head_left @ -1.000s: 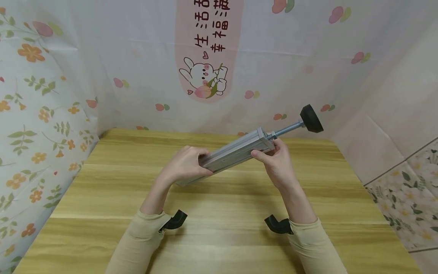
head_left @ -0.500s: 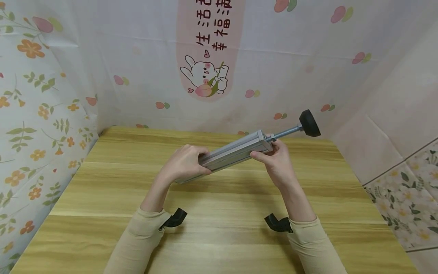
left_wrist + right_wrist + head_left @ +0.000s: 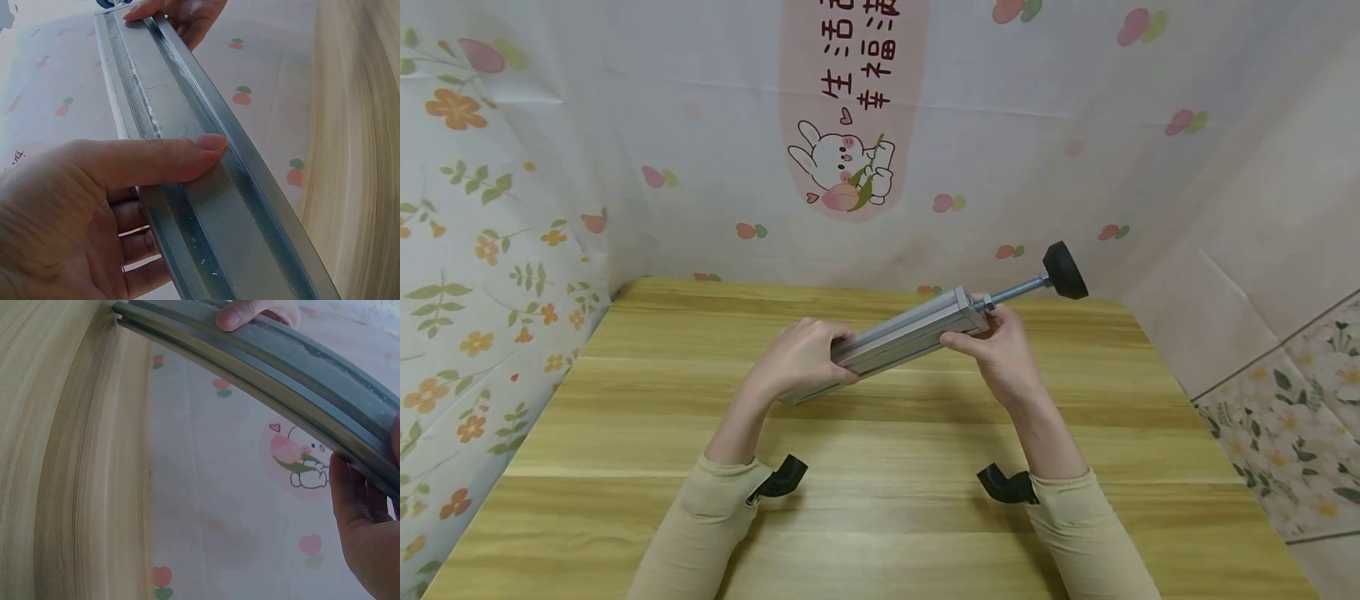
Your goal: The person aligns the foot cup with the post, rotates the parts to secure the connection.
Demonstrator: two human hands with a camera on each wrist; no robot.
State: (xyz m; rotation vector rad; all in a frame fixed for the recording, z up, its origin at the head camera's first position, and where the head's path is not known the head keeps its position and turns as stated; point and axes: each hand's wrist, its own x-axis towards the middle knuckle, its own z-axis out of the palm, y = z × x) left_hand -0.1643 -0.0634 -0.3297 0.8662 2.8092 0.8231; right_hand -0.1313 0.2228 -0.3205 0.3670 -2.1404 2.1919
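A long grey metal bar (image 3: 898, 337) with grooves along its length is held above the wooden table (image 3: 880, 433), tilted up to the right. A thin rod (image 3: 1015, 289) sticks out of its upper end and carries a black knob (image 3: 1065, 270). My left hand (image 3: 805, 358) grips the lower part of the bar (image 3: 187, 156), thumb laid across its top face. My right hand (image 3: 1000, 346) grips the upper end near the rod. In the right wrist view the bar (image 3: 269, 369) runs across the top, with fingers (image 3: 356, 512) of my right hand under it.
Floral and fruit-print sheets form the back wall (image 3: 880, 142) and left wall (image 3: 482, 275) around the table. A tiled wall (image 3: 1277, 292) stands at the right. Black wrist mounts (image 3: 778, 482) sit at both beige sleeves.
The bar with its knob has dropped slightly and shifted a little left. Both hands keep the same grip.
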